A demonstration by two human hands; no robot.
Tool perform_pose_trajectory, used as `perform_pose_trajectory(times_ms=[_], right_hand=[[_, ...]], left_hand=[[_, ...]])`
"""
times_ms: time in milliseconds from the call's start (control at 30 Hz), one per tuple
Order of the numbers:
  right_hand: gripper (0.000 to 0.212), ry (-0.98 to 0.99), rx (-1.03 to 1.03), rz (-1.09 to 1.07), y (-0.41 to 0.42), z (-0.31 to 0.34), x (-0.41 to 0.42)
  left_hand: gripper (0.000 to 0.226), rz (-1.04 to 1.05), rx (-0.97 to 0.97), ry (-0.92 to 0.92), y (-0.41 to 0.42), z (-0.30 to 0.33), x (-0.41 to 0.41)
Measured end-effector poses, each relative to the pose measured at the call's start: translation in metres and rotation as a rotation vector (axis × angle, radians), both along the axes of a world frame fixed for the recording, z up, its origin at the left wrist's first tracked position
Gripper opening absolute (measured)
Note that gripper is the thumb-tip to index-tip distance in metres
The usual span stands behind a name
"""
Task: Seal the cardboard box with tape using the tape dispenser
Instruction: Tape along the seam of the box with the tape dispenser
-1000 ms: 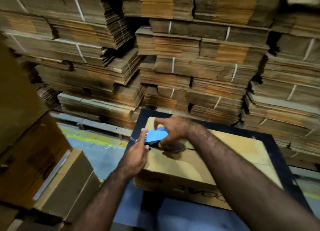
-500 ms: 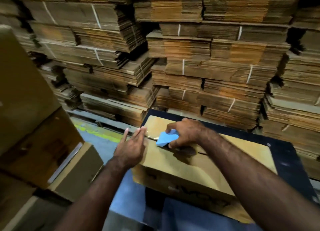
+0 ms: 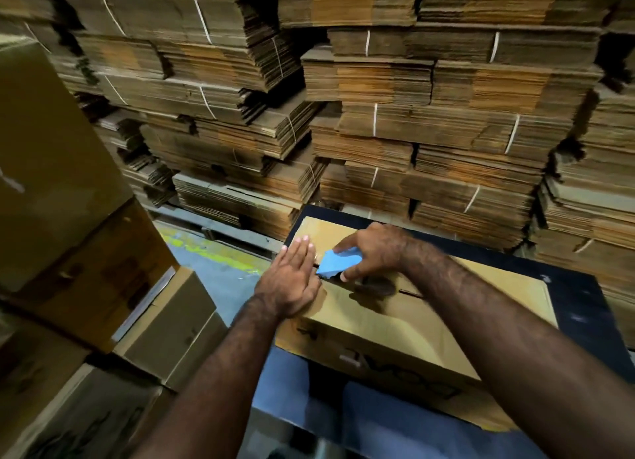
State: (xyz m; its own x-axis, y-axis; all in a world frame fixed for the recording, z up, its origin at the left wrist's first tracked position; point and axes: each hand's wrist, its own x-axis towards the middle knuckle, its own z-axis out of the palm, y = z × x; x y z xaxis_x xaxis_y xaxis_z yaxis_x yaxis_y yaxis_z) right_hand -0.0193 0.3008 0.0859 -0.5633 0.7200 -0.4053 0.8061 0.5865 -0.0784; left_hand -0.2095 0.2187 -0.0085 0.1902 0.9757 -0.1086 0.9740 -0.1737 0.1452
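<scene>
A brown cardboard box (image 3: 395, 324) lies on a dark table (image 3: 584, 307), its top flaps closed along a centre seam. My right hand (image 3: 374, 252) grips a blue tape dispenser (image 3: 338, 263) at the left end of that seam. My left hand (image 3: 292, 280) lies flat, fingers straight, pressing on the box's left end right beside the dispenser. The tape roll under my right hand is mostly hidden in shadow.
Tall stacks of bundled flat cardboard (image 3: 412, 115) rise behind the table. Assembled boxes (image 3: 62, 183) are piled at the left, with a smaller box (image 3: 171, 324) below them. A grey floor with a yellow line (image 3: 213, 252) shows between them and the table.
My left hand moved from the dispenser's side onto the box's left end and flattened. The dispenser stays at the seam's left end, in my right hand.
</scene>
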Motion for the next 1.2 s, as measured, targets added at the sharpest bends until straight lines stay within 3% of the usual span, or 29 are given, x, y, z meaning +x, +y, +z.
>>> perform_pose_trajectory(times_ms=[133, 267, 467, 700, 867, 967, 1200], right_hand=[[0.069, 0.011, -0.004, 0.059, -0.001, 0.013, 0.023], [0.068, -0.023, -0.068, -0.023, -0.009, 0.015, 0.044], [0.070, -0.038, -0.034, -0.027, -0.008, 0.016, -0.001], [0.068, -0.051, -0.021, -0.041, -0.007, 0.003, 0.008], [0.071, -0.063, -0.005, -0.043, -0.007, 0.002, 0.008], [0.070, -0.055, 0.017, -0.009, -0.008, 0.006, 0.013], [0.067, -0.070, -0.036, -0.079, -0.029, 0.018, 0.086]], left_hand=[[0.096, -0.007, 0.086, 0.081, -0.002, -0.014, -0.004], [0.108, -0.015, 0.094, 0.081, -0.002, -0.012, -0.003], [0.108, -0.024, 0.061, 0.162, 0.015, -0.008, -0.027], [0.096, -0.272, 0.005, 0.073, 0.001, -0.007, -0.014], [0.079, -0.014, -0.004, -0.209, 0.014, -0.001, -0.010], [0.065, 0.078, -0.016, -0.141, 0.026, -0.006, 0.004], [0.067, 0.080, 0.037, -0.061, 0.028, -0.014, 0.006]])
